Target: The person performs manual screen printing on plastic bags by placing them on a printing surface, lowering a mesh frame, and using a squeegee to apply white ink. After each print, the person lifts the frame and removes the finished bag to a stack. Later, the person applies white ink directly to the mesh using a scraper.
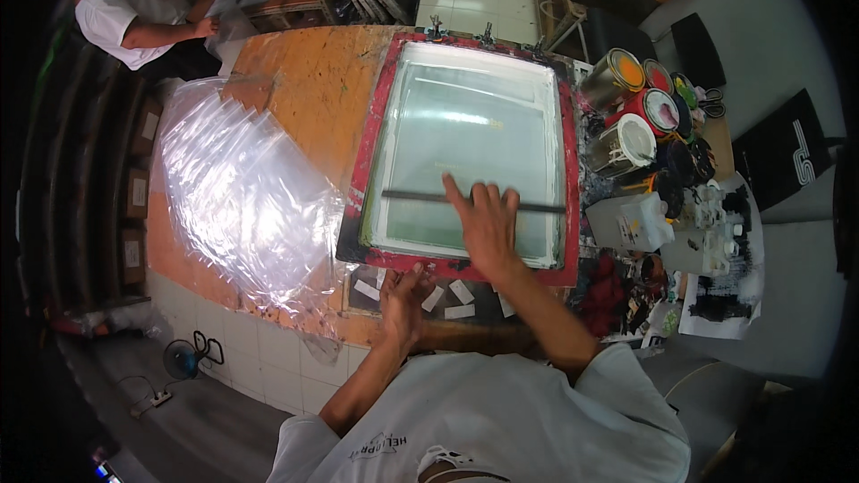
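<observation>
A screen printing frame [570, 161] with a red, paint-stained border and a pale green mesh lies in front of me on the wooden table. Across its lower part runs a long dark squeegee [407, 196]. My right hand [490, 228] grips the squeegee right of its middle, with the index finger reaching over the bar. At the frame's near edge my left hand [404, 300] holds the red border, its fingertips partly hidden. Several small white pieces [461, 292] lie on the dark surface just below that edge.
Clear plastic bags [246, 188] lie fanned out on the wooden table [291, 63] at left. Paint cans [615, 76] and plastic bottles [626, 219] crowd the right side. Metal clamps [488, 33] stand along the frame's far edge. Another person [134, 22] stands at far left.
</observation>
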### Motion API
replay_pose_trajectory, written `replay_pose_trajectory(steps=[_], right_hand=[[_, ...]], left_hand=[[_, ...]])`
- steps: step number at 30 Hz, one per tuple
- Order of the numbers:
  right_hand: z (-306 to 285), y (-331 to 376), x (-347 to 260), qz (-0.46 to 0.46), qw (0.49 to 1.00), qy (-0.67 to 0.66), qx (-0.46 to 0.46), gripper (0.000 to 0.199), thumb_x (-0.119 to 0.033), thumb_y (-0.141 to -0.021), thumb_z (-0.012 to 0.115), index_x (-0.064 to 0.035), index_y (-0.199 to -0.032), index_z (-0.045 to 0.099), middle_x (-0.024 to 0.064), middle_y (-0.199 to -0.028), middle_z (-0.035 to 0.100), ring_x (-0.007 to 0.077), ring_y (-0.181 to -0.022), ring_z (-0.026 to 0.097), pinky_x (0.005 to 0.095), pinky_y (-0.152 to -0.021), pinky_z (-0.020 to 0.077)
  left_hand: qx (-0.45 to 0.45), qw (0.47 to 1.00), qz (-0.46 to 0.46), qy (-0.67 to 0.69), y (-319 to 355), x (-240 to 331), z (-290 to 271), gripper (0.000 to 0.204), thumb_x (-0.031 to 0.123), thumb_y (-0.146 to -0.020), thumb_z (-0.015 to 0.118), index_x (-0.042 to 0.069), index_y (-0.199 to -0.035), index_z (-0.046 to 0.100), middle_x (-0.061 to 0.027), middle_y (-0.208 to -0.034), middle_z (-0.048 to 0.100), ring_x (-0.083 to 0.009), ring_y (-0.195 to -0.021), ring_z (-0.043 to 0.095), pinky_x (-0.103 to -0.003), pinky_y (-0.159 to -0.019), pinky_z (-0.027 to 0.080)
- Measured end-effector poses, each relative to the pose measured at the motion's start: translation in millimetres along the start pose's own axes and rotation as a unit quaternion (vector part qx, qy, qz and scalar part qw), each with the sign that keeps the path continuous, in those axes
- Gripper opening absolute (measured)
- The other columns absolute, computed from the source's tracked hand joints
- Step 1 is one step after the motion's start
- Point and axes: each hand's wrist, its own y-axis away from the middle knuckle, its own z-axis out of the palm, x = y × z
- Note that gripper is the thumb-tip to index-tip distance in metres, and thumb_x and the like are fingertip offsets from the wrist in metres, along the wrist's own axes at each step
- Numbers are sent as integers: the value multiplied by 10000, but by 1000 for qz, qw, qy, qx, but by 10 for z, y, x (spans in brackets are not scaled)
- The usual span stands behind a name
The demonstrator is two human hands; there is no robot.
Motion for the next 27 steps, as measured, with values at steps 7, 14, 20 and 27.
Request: replay_pose_trajectory(steps=[7,14,20,27], right_hand=[[-866,171,-437,6,1000,24,19,623,-149,-885,668,-156,-1492,528,80,-922,482,264,-901,488,479,-855,332],[-1629,-936,-62,-35,983,28,180,483,-471,-914,680,-57,-1162,691,115,-800,615,266,-805,574,460,-804,392],[-2104,-1579,118,-51,984,18,168,465,-483,-946,657,-50,-1097,736,183,-871,697,305,-834,669,431,-782,482],[-2523,-1955,318,26,999,-9,44,473,-454,-993,570,-11,-1029,734,196,-864,704,305,-831,679,440,-774,511]], left_hand=[[-133,986,100,27,201,400,304,259,84,-900,729,20,-1118,607,-98,-1061,686,-232,-981,675,-454,-977,550],[-348,892,287,20,-173,1099,1042,346,66,-890,634,-54,-1214,612,-153,-1155,685,-240,-1086,661,-402,-1023,500],[-21,715,484,-504,-2748,1044,1005,368,294,-943,660,48,-1216,688,-160,-1299,651,-295,-1207,593,-438,-1066,430],[23,494,624,-605,-2796,818,1412,183,214,-962,657,97,-1061,756,-164,-1019,718,-327,-968,687,-485,-837,516]])
